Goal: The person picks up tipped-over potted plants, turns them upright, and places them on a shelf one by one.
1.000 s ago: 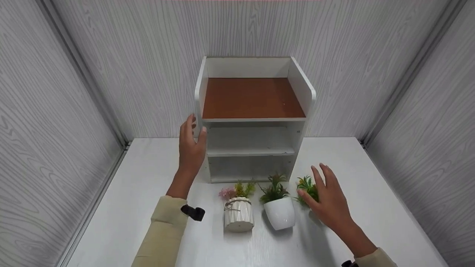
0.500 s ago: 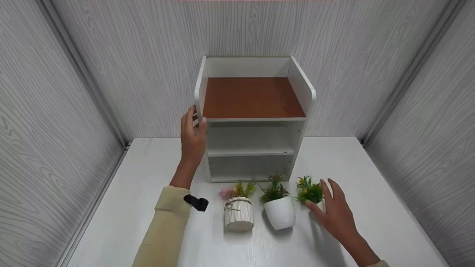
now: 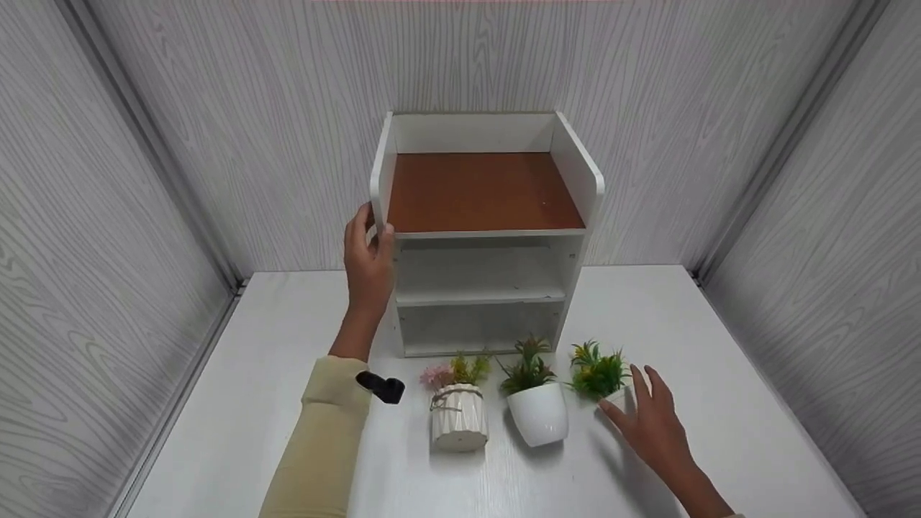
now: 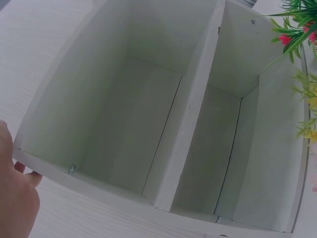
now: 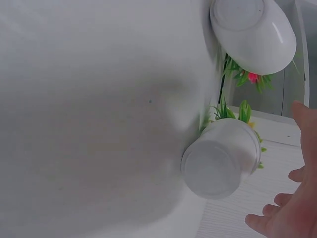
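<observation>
- The right hand (image 3: 656,430) is nearest, fingers and thumb spread and holding nothing; no contact shows in the right wrist view.
- The small round white pot with green-and-yellow foliage (image 3: 603,380) lies on its side on the white table (image 3: 392,475), just beyond that palm, between thumb and fingers.
- The step looks like reaching for this pot; gripping it would call for curling the fingers round its wall.
- The glossy white rounded pot (image 3: 538,414) and the ribbed cream pot tied with cord (image 3: 460,421) lie to its left.
- Farther off, the left hand (image 3: 368,270) grips the side panel of the boxy white shelf unit with brown top (image 3: 489,194), apparently steadying it.
</observation>
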The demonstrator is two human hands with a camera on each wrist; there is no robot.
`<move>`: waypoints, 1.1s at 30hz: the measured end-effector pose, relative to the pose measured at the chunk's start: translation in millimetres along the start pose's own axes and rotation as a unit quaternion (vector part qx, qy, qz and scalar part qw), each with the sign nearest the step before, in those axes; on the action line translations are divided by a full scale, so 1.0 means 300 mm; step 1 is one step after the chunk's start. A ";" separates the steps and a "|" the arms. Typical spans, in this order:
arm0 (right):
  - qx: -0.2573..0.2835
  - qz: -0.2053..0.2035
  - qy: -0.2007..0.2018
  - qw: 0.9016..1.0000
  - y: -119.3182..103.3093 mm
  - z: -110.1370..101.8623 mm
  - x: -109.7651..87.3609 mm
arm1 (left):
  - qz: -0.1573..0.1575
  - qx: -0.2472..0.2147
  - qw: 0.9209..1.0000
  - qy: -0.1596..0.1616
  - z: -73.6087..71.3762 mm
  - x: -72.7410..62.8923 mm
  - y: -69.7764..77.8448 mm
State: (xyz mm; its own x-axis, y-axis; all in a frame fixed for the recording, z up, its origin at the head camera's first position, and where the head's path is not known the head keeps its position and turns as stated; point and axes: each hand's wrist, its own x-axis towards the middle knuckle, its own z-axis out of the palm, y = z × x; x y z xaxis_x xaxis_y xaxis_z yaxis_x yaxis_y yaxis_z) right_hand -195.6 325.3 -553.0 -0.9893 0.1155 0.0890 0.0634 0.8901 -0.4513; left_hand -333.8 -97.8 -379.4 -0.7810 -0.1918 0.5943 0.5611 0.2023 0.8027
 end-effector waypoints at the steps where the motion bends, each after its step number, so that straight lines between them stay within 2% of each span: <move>1: 0.003 0.005 -0.005 1.000 0.005 0.002 0.002 | -0.001 0.001 1.000 -0.001 0.000 -0.002 0.013; 5: 0.016 0.024 -0.029 0.999 0.026 0.014 0.010 | -0.007 0.006 1.000 0.005 0.002 -0.001 0.035; 14: 0.045 0.054 -0.064 0.995 0.077 0.047 0.018 | -0.008 0.010 1.000 0.016 0.007 0.007 0.030; 26: 0.058 0.103 -0.084 0.989 0.078 0.069 0.036 | -0.010 0.010 1.000 0.011 0.005 0.013 0.021; 33: 0.075 0.094 -0.063 0.991 0.060 0.066 0.026 | -0.005 0.018 1.000 0.009 0.001 0.014 0.017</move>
State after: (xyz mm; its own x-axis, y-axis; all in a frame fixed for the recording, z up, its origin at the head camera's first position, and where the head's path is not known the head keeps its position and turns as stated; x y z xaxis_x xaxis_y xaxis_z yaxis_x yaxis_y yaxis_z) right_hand -204.8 333.4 -577.9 -0.9710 0.2094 -0.1158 0.2373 0.7815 -0.5770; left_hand -334.5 -97.2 -372.9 -0.7811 -0.2118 0.5874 0.5429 0.2344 0.8064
